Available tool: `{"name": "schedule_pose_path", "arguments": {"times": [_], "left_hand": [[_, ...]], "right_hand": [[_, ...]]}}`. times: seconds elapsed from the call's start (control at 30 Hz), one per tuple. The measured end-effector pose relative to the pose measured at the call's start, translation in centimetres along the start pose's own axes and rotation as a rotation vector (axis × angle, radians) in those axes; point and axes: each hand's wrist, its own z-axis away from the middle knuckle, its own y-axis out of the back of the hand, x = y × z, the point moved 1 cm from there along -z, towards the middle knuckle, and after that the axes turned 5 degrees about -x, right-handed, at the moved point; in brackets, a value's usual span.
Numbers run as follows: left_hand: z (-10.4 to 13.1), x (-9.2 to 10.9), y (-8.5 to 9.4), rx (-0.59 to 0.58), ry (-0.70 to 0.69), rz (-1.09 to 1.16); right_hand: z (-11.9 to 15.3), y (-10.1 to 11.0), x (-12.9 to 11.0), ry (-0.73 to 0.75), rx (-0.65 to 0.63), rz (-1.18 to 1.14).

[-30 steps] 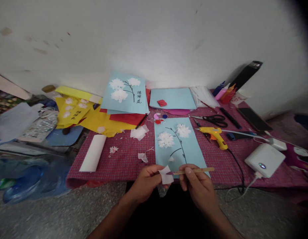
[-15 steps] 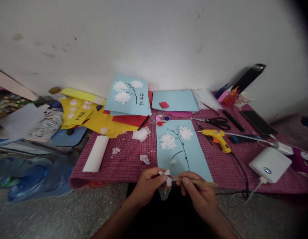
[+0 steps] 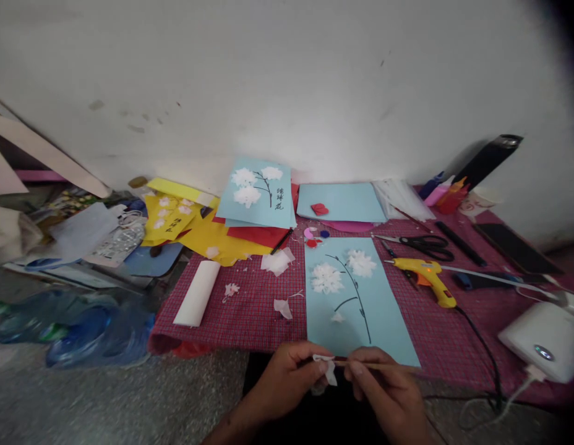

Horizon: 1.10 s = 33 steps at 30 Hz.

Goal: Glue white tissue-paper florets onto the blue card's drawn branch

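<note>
My left hand (image 3: 294, 376) pinches a small piece of white tissue paper (image 3: 331, 372) at the table's front edge. In my right hand (image 3: 382, 384) is a thin wooden stick (image 3: 398, 368), held level, its left tip meeting the tissue. Just beyond both hands lies a light blue sheet (image 3: 328, 334) with a drawn black branch (image 3: 359, 296). Two fluffy white paper flowers (image 3: 327, 279) sit on its upper part, and a small white tuft (image 3: 337, 317) is by the lower twig.
On the right are a yellow glue gun (image 3: 428, 275), black-handled scissors (image 3: 433, 247) and a white power bank (image 3: 540, 343) with cables. A white paper roll (image 3: 198, 293) and tissue scraps (image 3: 278, 262) lie left. Behind stands a finished blue flower card (image 3: 259, 213).
The whole view has shifted, so the table's things appear further right and lower. Both hands stay close together at the tissue; the stick is now nearly level against it.
</note>
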Motion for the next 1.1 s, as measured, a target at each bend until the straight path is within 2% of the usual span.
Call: {"name": "schedule_pose_path", "arguments": {"times": [0.13,0.33,0.47,0.67,0.8,0.93,1.03,1.1], "left_hand": [[0.7,1.1,-0.4,-0.025,-0.107,-0.231],[1.1,1.3,-0.4,0.031,-0.247,-0.496],[1.2,1.2,-0.2,0.043,-0.341,-0.62],[1.3,0.7,-0.3,0.063,-0.484,-0.766],[1.1,0.1,-0.6,0.061,-0.524,-0.906],[0.7,0.0,-0.6,0.069,-0.538,-0.944],[0.5,0.4,-0.4,0.02,-0.465,-0.851],[0.4,0.8,-0.3,-0.004,-0.376,-0.765]], "right_hand": [[0.6,-0.5,1.3,-0.122,0.055,-0.187],[0.4,-0.6,2.1,-0.26,-0.039,-0.428],[0.0,-0.9,1.4,-0.273,-0.054,-0.373],[-0.1,-1.6,0.7,-0.198,0.037,-0.243],[0.2,-2.0,1.4,-0.238,0.106,-0.325],[0.4,-1.9,1.7,-0.224,0.042,-0.432],[0.4,-1.5,1.2,-0.185,-0.01,-0.398],[0.3,-1.3,0.6,-0.16,0.002,-0.326]]}}
